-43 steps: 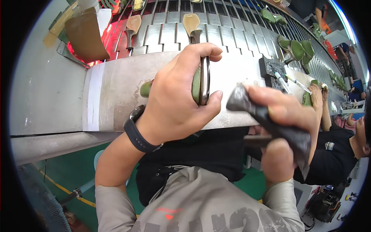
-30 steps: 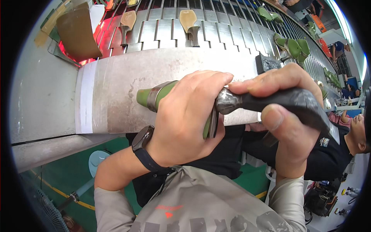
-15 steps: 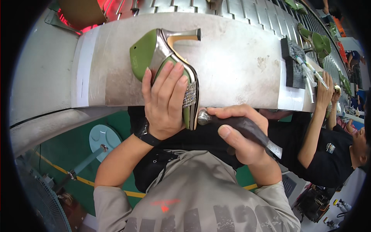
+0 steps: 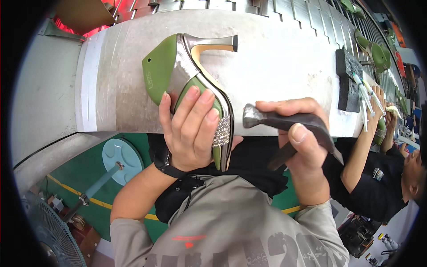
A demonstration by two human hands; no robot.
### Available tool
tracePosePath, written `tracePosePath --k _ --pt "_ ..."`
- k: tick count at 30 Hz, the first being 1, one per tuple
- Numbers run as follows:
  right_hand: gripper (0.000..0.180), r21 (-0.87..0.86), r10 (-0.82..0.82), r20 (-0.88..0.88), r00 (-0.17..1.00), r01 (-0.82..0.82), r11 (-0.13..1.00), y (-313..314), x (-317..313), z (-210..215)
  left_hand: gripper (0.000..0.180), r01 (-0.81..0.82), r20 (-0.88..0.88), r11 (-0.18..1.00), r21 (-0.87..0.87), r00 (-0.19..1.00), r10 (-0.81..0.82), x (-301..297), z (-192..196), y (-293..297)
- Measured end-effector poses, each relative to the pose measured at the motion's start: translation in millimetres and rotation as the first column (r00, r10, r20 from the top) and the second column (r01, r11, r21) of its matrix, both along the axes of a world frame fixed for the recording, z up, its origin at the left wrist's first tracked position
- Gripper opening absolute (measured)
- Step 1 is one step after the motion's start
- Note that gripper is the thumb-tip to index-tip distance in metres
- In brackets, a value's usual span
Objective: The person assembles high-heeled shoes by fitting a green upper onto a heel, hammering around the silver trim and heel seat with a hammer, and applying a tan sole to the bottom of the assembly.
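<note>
My left hand (image 4: 189, 133) is wrapped around a high-heeled shoe (image 4: 183, 62), which lies on its side with a green shoe last (image 4: 159, 71) inside. A glittering stone-studded band (image 4: 222, 131) crosses its forepart, the heel points right, and the toe points toward me past the bench edge. In my right hand (image 4: 310, 153) is a dark hammer (image 4: 298, 120), its rounded, shiny metal face toward the sole but a short gap away. Part of the hammer's handle is hidden behind my fingers.
The shoe's heel end is over a pale worn bench (image 4: 275, 66), with a slatted metal conveyor (image 4: 302, 20) beyond. At right are a black block (image 4: 348, 80), white syringe-like tubes (image 4: 365, 100), another green shoe (image 4: 378, 55) and a co-worker (image 4: 371, 182). A blue-grey round stool (image 4: 122, 161) stands lower left.
The hammer has pulled away from the sole, up and to the right, and turned in my right hand. The shoe's toe has shifted slightly toward me, still in my left hand.
</note>
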State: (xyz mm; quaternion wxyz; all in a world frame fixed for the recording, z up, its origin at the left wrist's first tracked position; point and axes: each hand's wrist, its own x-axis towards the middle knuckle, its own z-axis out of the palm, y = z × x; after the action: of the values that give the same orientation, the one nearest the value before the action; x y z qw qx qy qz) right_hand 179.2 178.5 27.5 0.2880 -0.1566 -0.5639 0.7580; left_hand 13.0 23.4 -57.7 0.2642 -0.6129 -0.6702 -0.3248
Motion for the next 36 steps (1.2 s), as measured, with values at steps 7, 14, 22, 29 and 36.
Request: tracePosePath --k 7,14,22,29,36 --pt "0.039 0.108 0.121 0.186 0.975 -0.143 0.984 18 -25 20 0.085 -0.015 -0.017 1.0 0.009 1.0 0.015 0 -4 4" --pt "0.032 0.585 0.342 0.29 0.894 -0.449 0.676 36 -28 43 0.034 -0.057 0.122 0.995 0.076 0.991 0.047 3 -3 4" --pt "0.031 0.712 0.314 0.31 0.897 -0.438 0.549 15 -24 51 0.028 -0.05 0.134 0.994 0.096 0.99 0.037 4 -1 6" --pt "0.025 0.748 0.23 0.244 0.942 -0.334 0.574 -22 -6 41 0.074 0.019 -0.018 1.0 0.0 1.0 -0.019 -6 -1 -2" --pt "0.029 0.559 0.31 0.429 0.848 -0.52 0.646 -35 20 28 0.086 0.013 0.048 1.0 0.008 0.999 -0.014 -2 -2 1"
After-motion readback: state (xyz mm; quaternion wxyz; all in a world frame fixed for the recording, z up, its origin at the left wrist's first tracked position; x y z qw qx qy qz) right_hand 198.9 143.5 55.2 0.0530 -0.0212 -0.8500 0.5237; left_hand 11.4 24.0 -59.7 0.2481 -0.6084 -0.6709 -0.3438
